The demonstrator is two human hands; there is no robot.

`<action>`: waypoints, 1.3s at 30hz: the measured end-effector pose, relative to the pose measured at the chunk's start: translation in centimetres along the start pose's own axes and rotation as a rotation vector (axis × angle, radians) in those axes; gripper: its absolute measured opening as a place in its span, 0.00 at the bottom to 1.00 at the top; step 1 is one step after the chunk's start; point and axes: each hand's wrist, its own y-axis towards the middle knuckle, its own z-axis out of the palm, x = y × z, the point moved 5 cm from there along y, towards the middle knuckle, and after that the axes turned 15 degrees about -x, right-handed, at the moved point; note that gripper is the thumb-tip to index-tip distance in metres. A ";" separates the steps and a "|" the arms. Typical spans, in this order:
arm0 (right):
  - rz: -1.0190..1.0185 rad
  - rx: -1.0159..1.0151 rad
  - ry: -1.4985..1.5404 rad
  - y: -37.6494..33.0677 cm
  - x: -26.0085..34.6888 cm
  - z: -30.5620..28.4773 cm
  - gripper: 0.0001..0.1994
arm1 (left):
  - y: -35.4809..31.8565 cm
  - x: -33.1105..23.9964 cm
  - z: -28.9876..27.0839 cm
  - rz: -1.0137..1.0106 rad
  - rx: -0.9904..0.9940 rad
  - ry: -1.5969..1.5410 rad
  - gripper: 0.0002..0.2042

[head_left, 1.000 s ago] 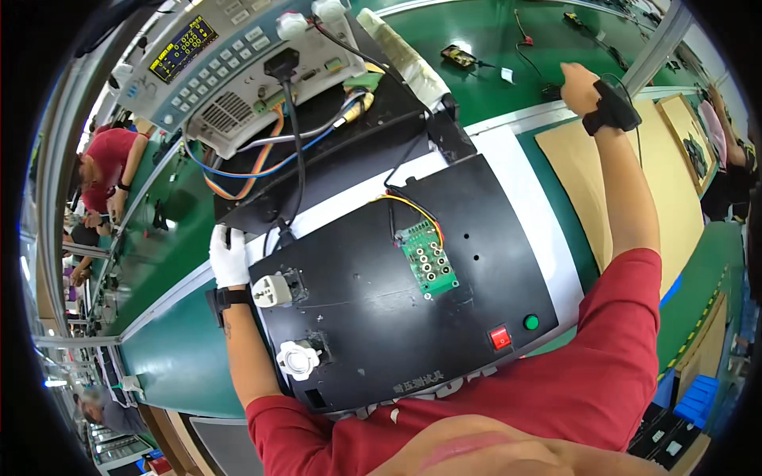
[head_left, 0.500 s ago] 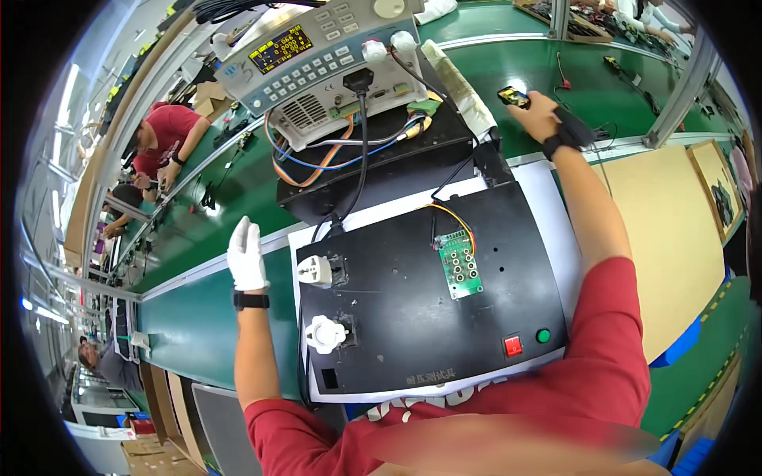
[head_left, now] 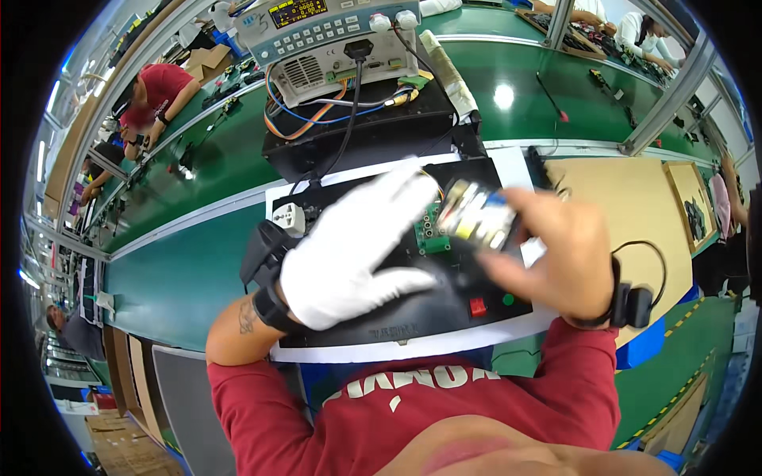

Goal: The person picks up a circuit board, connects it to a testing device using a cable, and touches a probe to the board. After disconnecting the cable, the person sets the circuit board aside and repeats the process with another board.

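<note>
My right hand point(head_left: 559, 250) is closed on a small circuit board point(head_left: 478, 214) crowded with parts. Motion blurs that board, so its details cannot be made out. My left hand point(head_left: 353, 250), in a white glove, reaches over the black test box point(head_left: 373, 327) with fingers stretched out and nothing in them. Between the two hands, a green board with round contacts point(head_left: 432, 242) lies on the box, partly covered by the held board. A white socket point(head_left: 289, 219) shows beside the glove. Near the box's right front sit a red switch point(head_left: 477, 307) and a green button point(head_left: 509, 300).
Behind the box, a bench power supply point(head_left: 317, 40) with cables stands on a black case point(head_left: 278, 147). A tan board point(head_left: 635, 210) lies to the right. Several loose parts with leads lie on the green bench point(head_left: 524, 119) behind. Other people work at the far left and back right.
My right hand has come from the back bench to above the black box, bringing the circuit board. My left hand has moved right, from beside the box to over it. The view has shifted.
</note>
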 end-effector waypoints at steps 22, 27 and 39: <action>0.256 0.217 -0.984 -1.2 -24.5 6.8 0.11 | -7.2 -1.9 0.0 -0.536 -0.013 -0.352 0.33; 0.574 -0.012 -0.829 -5.5 -32.0 7.0 0.08 | -8.5 -2.1 -0.1 -0.509 0.077 -0.291 0.35; 0.973 -0.159 -0.600 0.0 -17.3 -8.2 0.10 | -9.9 -1.1 -1.3 -0.693 -0.087 -0.518 0.35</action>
